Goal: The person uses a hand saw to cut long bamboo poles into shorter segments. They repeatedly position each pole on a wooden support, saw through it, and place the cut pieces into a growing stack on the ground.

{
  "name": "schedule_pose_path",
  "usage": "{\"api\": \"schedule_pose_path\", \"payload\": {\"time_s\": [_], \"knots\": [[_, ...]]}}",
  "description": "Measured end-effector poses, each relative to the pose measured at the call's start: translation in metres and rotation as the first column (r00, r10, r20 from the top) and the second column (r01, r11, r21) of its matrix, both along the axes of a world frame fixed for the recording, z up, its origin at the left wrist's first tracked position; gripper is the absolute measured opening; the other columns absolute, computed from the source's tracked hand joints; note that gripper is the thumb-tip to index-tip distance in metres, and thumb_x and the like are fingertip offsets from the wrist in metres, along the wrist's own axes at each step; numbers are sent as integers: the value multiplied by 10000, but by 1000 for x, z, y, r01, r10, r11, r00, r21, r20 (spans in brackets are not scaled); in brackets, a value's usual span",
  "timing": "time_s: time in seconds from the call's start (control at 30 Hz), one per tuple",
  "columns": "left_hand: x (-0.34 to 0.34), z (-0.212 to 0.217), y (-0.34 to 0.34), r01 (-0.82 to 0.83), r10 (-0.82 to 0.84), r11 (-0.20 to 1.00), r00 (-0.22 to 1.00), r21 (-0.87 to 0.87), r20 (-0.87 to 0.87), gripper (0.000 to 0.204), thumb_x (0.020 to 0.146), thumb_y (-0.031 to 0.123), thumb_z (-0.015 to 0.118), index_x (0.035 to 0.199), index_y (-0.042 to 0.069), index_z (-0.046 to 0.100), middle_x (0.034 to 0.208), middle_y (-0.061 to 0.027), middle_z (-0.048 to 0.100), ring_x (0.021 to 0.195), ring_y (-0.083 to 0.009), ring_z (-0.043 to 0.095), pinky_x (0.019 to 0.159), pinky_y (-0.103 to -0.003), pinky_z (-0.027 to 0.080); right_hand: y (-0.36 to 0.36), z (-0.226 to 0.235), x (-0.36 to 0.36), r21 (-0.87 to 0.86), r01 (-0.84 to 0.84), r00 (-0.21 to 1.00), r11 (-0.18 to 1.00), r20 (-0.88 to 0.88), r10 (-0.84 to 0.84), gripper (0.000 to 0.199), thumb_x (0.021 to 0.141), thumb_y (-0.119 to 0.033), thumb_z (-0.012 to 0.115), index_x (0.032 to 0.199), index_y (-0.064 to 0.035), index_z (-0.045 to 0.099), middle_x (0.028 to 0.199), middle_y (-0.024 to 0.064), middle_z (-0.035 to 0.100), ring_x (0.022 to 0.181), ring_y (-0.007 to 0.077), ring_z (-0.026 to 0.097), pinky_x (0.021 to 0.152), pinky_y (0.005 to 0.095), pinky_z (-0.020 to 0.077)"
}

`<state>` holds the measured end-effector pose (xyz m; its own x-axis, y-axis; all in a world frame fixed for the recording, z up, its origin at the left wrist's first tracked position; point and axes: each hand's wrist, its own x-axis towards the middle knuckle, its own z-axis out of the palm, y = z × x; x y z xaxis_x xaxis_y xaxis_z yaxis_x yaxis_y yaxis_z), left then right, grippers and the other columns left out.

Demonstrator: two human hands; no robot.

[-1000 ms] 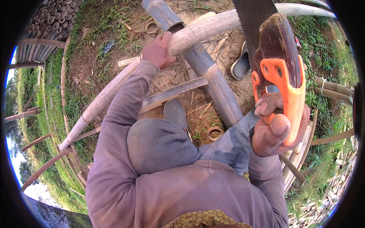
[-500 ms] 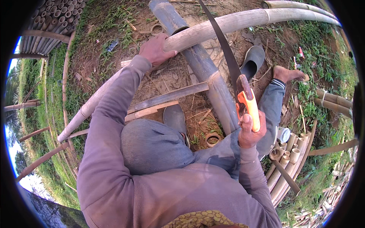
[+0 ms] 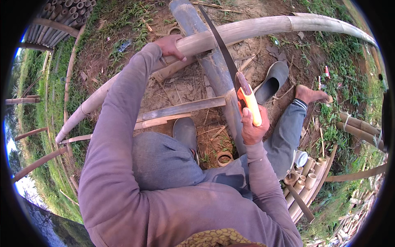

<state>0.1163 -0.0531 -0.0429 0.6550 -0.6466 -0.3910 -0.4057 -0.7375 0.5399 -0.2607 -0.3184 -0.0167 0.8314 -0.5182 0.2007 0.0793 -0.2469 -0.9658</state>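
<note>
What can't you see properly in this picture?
In the head view:
The bit of the long pale bamboo pole under the dark steel saw blade: the blade covers it.
The dark grey bamboo tube's near end: hidden behind the blue-grey trouser leg.
The yellow patterned cloth: cut off by the lower edge.
The small red-and-white scrap: too small to tell what it is.

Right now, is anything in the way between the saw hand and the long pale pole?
Nothing visible, except the saw itself: the right hand holds it, and its blade crosses the pale pole in this view. The left hand holds the pole, left of the blade. The empty shoe lies off to the right.
</note>
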Motion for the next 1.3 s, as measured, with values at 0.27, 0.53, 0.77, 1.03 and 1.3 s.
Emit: {"api": "schedule_pose_path", "payload": {"time_s": [0.27,0.53,0.77,1.03,1.3], "knots": [[-56,38,-18,-157,97,967,954,200,283,887,761,687,775,1359,59,590,1248,-240,721,1200,-409,690,1035,-516,520,-4,-17,-2,-66,-14,1000,998,-3,14,295,984,-190,802,1121,41,681,902,87,742,762,114,662,719,276,535],[-37,24,-52,-299,273,949,936,96,221,943,888,742,581,1489,16,559,1368,-272,682,1299,-414,652,1098,-503,494,2,-16,0,-199,-15,1000,980,21,20,253,974,-165,798,1082,35,687,845,95,713,712,140,650,673,301,526],[-42,36,-95,-452,436,883,890,125,134,1078,854,808,526,1544,-21,521,1465,-286,632,1353,-415,630,1159,-466,470,3,-8,0,-213,-21,999,977,23,26,242,963,-152,804,1063,35,686,850,113,693,696,170,650,664,321,520],[-43,42,-98,-486,468,862,872,145,146,1092,838,835,526,1512,-24,552,1445,-281,648,1342,-402,642,1154,-461,472,-2,-4,1,-179,-62,998,982,-5,62,247,964,-163,809,1053,30,684,795,90,670,673,153,626,642,311,508],[-45,41,-103,-517,489,843,852,149,186,1100,826,842,538,1500,-28,564,1452,-268,649,1353,-397,637,1153,-462,466,-8,1,41,-116,-94,996,989,-13,93,155,951,-104,781,988,20,696,771,53,669,645,102,575,624,274,485]]}}
